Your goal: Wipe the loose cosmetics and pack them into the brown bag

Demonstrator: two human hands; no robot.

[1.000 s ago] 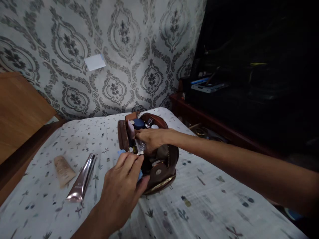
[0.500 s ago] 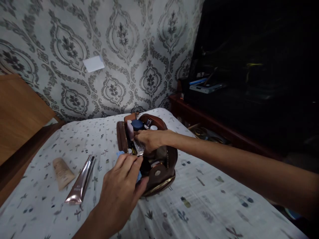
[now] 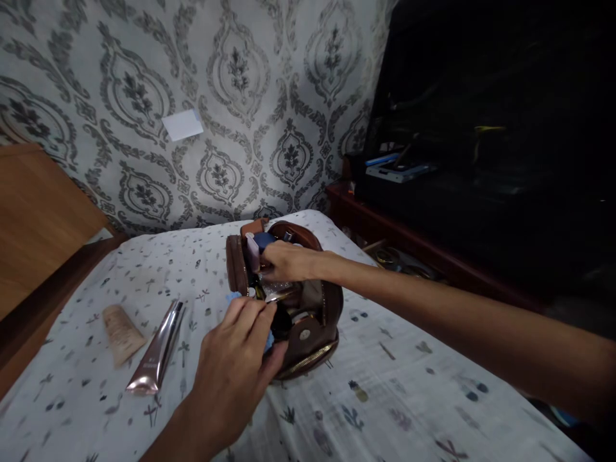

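Brown bag (image 3: 315, 337) sits on the printed bedspread (image 3: 409, 391), a little toward the far end, its mouth unzipped and the gold zip (image 3: 315, 358) curving along its near edge. We see the right hand (image 3: 291, 262) over the mouth, having entered across the bag's right rim, fingers bent downward among the contents; whether they grip anything we cannot tell. Just beside those fingers we note a pale pink flat item (image 3: 253, 251) standing near the left wall, a dark blue item (image 3: 264, 240) behind and a glittery silver item (image 3: 283, 290) below. Room inside the mouth is tight.

The left hand (image 3: 233, 359) lies at the bag's near-left edge, fingers curved, thumb apart from them. Something blue (image 3: 233, 296) shows at either side of it; we cannot tell if the hand grasps this or only presses. A black round item (image 3: 282, 321) sits just beyond its fingertips.

Left of the bag, we record a beige tube (image 3: 122, 333) and a shiny pink tube (image 3: 156, 353) near one another, with a strip of cloth between them and the bag. Broader cloth spreads to the near right, under the right forearm. Bounds: patterned wall (image 3: 289, 83) behind, wooden panel (image 3: 43, 212) left, dark red ledge (image 3: 380, 218) right.
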